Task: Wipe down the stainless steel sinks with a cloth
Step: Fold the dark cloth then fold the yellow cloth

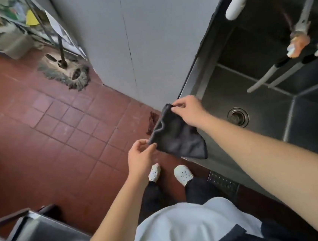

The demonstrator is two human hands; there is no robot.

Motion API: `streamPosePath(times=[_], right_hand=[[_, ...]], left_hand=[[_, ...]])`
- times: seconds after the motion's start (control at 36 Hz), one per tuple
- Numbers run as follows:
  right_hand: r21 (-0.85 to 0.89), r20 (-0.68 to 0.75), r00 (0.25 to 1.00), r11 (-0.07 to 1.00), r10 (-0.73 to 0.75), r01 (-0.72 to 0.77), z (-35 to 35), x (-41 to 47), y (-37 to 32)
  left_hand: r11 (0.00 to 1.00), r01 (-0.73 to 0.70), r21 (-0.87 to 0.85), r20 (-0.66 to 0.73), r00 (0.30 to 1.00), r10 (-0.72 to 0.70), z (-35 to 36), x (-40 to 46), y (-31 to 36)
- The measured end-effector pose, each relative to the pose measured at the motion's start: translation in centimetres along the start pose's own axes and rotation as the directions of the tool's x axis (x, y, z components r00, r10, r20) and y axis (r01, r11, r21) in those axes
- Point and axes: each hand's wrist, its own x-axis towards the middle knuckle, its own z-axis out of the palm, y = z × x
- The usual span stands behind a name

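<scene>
Nearest the camera, two bare forearms reach out over a white top and dark apron straps. Both hands hold a dark grey cloth (pixel 177 136) in the air, stretched between them above the near-left corner of the stainless steel sink (pixel 220 93). The left hand (pixel 140 158) pinches the cloth's lower corner between thumb and fingertips; the right hand (pixel 187 111) pinches the upper corner the same way, its other fingers loosely curled. Between them the top edge sags in soft folds and the rest hangs in a limp triangle, so it looks light, thin and floppy, likely microfibre, with no stiffness to push against steel. Corner pinches suit spreading or folding it; for wiping, it would probably handle better folded into a pad under a flat palm. Beyond it, the basin shows its drain (pixel 238 117) and taps (pixel 300 42).
</scene>
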Motion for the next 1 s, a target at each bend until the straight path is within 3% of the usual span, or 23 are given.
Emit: streamPosePath(times=[0.08, 0.25, 0.33, 0.42, 0.5, 0.56, 0.67, 0.72, 0.81, 0.89, 0.94, 1.0], right_hand=[[-0.250, -0.079, 0.997, 0.968, 0.018, -0.038, 3.0, 0.5, 0.7], [-0.280, -0.152, 0.988, 0.958, 0.023, -0.065, 2.5, -1.8, 1.8], [-0.217, -0.203, 0.971, 0.961, 0.128, -0.172, 0.3, -4.3, 3.8], [-0.169, -0.254, 0.937, 0.943, 0.239, -0.287, -2.2, -7.5, 5.7], [-0.156, -0.311, 0.892, 0.908, 0.327, -0.388, -5.0, -11.7, 7.4], [-0.136, -0.356, 0.861, 0.891, 0.364, -0.433, -7.1, -14.9, 8.4], [-0.064, -0.478, 0.770, 0.858, 0.423, -0.510, -10.8, -21.5, 9.8], [0.057, -0.556, 0.685, 0.844, 0.471, -0.534, -12.7, -25.9, 11.1], [0.294, -0.649, 0.539, 0.831, 0.536, -0.472, -13.8, -32.6, 13.5], [0.400, -0.753, 0.382, 0.834, 0.536, -0.381, -13.7, -38.5, 16.3], [0.447, -0.768, 0.299, 0.808, 0.566, -0.383, -13.4, -42.1, 18.9], [0.515, -0.710, 0.264, 0.737, 0.653, -0.438, -13.0, -45.5, 21.8]], left_hand=[[0.993, 0.090, 0.079, 0.074, 0.993, -0.096, -2.1, 3.4, -0.7], [0.972, 0.099, 0.213, 0.140, 0.982, -0.130, -2.3, 5.6, -0.3], [0.934, -0.012, 0.357, 0.132, 0.991, -0.038, -2.3, 5.0, 0.5], [0.821, -0.246, 0.515, 0.233, 0.962, 0.142, -1.0, 3.8, 2.5], [0.483, -0.519, 0.705, 0.423, 0.855, 0.301, 3.4, 2.1, 4.8], [0.311, -0.633, 0.709, 0.558, 0.773, 0.301, 7.3, 0.4, 6.1], [0.119, -0.814, 0.569, 0.784, 0.581, 0.218, 14.7, -3.9, 7.3], [0.031, -0.889, 0.458, 0.874, 0.456, 0.166, 19.1, -7.2, 7.0], [-0.053, -0.961, 0.271, 0.959, 0.265, 0.097, 24.3, -12.8, 5.1], [-0.052, -0.991, 0.119, 0.992, 0.117, 0.042, 27.8, -17.9, 1.4], [-0.036, -0.998, 0.047, 0.999, 0.047, -0.013, 29.7, -21.2, -2.2], [-0.034, -0.999, 0.030, 0.993, 0.033, -0.110, 31.4, -24.2, -6.4]])
